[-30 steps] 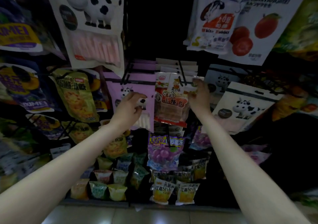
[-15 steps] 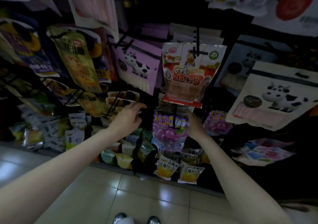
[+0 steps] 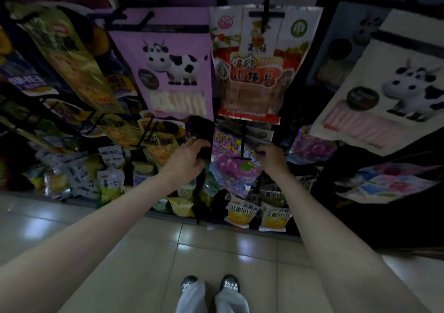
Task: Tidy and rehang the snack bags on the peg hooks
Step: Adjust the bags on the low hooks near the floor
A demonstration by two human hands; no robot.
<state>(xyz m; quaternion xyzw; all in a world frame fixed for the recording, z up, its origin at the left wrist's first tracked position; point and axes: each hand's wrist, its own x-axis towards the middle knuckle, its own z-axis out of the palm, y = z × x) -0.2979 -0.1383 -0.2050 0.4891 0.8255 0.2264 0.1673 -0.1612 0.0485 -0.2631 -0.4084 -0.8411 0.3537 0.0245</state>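
Now that both hands have dropped from the red hawthorn bag (image 3: 249, 72) to the row below, the right hand (image 3: 272, 157) pinches the purple grape bag (image 3: 234, 166) on its peg hook (image 3: 242, 144), while the left hand (image 3: 186, 160), fingers loosely curled, reaches its edge, suggesting this bag gets straightened next.

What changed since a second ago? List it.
Both hands dropped from the upper row to the grape bag. The right hand let go of the red bag and now grips the grape bag's right edge; the left hand reaches its left edge. The red bag and purple cow bag stayed hanging.
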